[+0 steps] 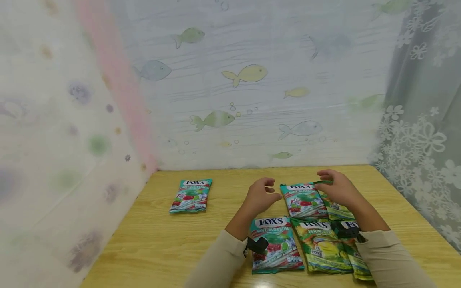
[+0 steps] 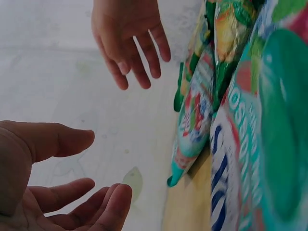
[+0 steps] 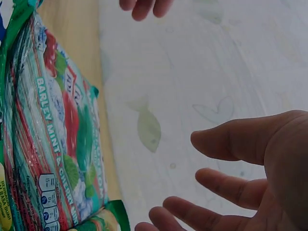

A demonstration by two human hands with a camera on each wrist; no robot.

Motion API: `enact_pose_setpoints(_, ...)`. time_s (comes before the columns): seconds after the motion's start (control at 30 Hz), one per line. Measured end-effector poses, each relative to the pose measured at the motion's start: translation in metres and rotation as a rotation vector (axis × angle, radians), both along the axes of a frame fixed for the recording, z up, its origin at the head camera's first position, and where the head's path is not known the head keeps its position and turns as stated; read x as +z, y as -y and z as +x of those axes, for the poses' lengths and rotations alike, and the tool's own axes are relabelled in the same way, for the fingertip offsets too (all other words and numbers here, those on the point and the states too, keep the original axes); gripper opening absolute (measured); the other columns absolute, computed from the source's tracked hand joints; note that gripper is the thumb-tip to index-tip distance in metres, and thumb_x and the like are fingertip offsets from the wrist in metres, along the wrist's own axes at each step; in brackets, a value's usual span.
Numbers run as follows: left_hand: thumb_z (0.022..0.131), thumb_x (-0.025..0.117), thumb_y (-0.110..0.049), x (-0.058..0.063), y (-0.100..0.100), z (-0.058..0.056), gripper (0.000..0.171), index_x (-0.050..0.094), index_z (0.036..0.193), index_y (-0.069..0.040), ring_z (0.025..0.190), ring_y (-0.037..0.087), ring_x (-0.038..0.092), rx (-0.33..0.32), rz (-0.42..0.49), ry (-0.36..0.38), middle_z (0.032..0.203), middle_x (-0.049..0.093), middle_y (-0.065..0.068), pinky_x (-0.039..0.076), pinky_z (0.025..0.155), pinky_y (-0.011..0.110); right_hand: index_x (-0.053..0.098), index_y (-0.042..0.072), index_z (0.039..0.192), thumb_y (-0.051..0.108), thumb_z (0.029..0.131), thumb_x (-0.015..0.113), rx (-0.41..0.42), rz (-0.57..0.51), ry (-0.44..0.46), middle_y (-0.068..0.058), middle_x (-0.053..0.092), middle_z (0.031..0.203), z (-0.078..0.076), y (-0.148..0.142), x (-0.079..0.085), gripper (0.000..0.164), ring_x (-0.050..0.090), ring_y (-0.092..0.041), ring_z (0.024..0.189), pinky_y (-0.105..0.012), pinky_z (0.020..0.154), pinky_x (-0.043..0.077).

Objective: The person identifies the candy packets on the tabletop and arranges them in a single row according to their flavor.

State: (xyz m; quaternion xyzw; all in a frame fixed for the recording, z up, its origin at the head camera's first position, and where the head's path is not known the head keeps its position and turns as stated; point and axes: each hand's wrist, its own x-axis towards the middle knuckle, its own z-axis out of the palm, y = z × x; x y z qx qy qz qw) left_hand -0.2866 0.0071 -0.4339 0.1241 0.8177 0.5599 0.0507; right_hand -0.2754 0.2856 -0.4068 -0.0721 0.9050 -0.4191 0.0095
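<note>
My left hand hovers left of the far Mint Blossom candy bag, its fingers relaxed and holding nothing. The right hand, also holding nothing, hangs over a yellow-green candy bag and hides part of it. In the right wrist view, the teal Mint Blossom bag lies to the side of the spread fingers. Below the left wrist lies a nearer Mint Blossom bag. Beside it is a yellow-green bag, and another yellow-green bag is partly covered by the right wrist.
One more Mint Blossom bag lies apart at the table's far left. The wooden table meets a fish-patterned curtain at the back. White and flowered sheets hang at the left, and a lace curtain at the right.
</note>
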Motion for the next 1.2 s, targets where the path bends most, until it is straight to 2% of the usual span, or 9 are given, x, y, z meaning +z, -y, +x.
enact_pose_setpoints(0.07, 0.091, 0.080, -0.023, -0.003, -0.008, 0.001, 0.056, 0.060, 0.143, -0.014, 0.122, 0.023, 0.063, 0.005, 0.012, 0.023, 0.140, 0.061, 0.006, 0.059, 0.093, 0.044, 0.036, -0.002, 0.156, 0.029, 0.106, 0.061, -0.004, 0.012, 0.017, -0.038, 0.039, 0.153, 0.000, -0.001, -0.002, 0.065, 0.064, -0.046, 0.113, -0.044, 0.075, 0.060)
enact_pose_setpoints(0.17, 0.092, 0.079, -0.024, -0.006, -0.017, 0.004, 0.060, 0.058, 0.146, -0.010, 0.125, 0.025, 0.062, 0.000, 0.022, 0.049, 0.143, 0.061, 0.010, 0.058, 0.096, 0.046, 0.034, -0.004, 0.157, 0.030, 0.106, 0.060, -0.003, 0.035, 0.037, -0.039, 0.039, 0.152, 0.000, -0.001, -0.005, 0.067, 0.062, -0.049, 0.118, -0.047, 0.081, 0.060)
enact_pose_setpoints(0.37, 0.093, 0.077, -0.027, -0.011, -0.026, 0.010, 0.068, 0.049, 0.154, -0.010, 0.133, 0.028, 0.059, -0.082, 0.029, 0.109, 0.151, 0.056, 0.011, 0.056, 0.099, 0.050, 0.025, -0.007, 0.159, 0.029, 0.106, 0.060, -0.001, 0.003, 0.085, -0.043, 0.036, 0.152, -0.002, -0.002, -0.010, 0.073, 0.061, -0.052, 0.119, -0.052, 0.088, 0.060)
enact_pose_setpoints(0.43, 0.094, 0.077, -0.028, -0.012, -0.028, 0.012, 0.069, 0.048, 0.154, -0.009, 0.135, 0.029, 0.057, -0.095, 0.035, 0.133, 0.151, 0.056, 0.011, 0.055, 0.101, 0.050, 0.025, -0.009, 0.158, 0.028, 0.106, 0.060, 0.008, 0.025, 0.081, -0.043, 0.040, 0.149, -0.003, -0.001, -0.012, 0.072, 0.061, -0.052, 0.120, -0.052, 0.088, 0.060)
enact_pose_setpoints(0.6, 0.094, 0.076, -0.027, -0.015, -0.033, 0.016, 0.064, 0.052, 0.150, -0.007, 0.135, 0.032, 0.055, -0.085, 0.078, 0.183, 0.148, 0.057, 0.013, 0.052, 0.104, 0.053, 0.030, -0.011, 0.155, 0.028, 0.106, 0.059, 0.049, 0.088, 0.077, -0.043, 0.046, 0.144, -0.004, 0.003, -0.017, 0.069, 0.056, -0.056, 0.124, -0.055, 0.087, 0.057)
enact_pose_setpoints(0.8, 0.094, 0.077, -0.026, -0.021, -0.036, 0.018, 0.058, 0.056, 0.145, -0.005, 0.126, 0.030, 0.059, -0.098, 0.152, 0.244, 0.145, 0.058, 0.014, 0.053, 0.102, 0.054, 0.026, -0.011, 0.156, 0.029, 0.107, 0.057, 0.091, 0.065, 0.133, -0.042, 0.045, 0.145, -0.002, 0.007, -0.020, 0.071, 0.054, -0.056, 0.127, -0.054, 0.088, 0.056)
enact_pose_setpoints(0.97, 0.095, 0.076, -0.026, -0.022, -0.036, 0.016, 0.056, 0.057, 0.144, -0.005, 0.125, 0.031, 0.060, -0.105, 0.167, 0.258, 0.145, 0.058, 0.014, 0.052, 0.103, 0.054, 0.027, -0.011, 0.156, 0.030, 0.107, 0.056, 0.095, 0.084, 0.127, -0.042, 0.047, 0.145, -0.002, 0.010, -0.019, 0.070, 0.055, -0.055, 0.127, -0.055, 0.088, 0.056)
enact_pose_setpoints(1.2, 0.095, 0.076, -0.026, -0.021, -0.036, 0.014, 0.056, 0.058, 0.143, -0.005, 0.126, 0.031, 0.060, -0.116, 0.159, 0.243, 0.145, 0.058, 0.014, 0.051, 0.104, 0.054, 0.032, -0.009, 0.155, 0.031, 0.107, 0.058, 0.113, 0.104, 0.121, -0.042, 0.043, 0.148, -0.003, 0.015, -0.017, 0.068, 0.052, -0.058, 0.129, -0.056, 0.089, 0.056)
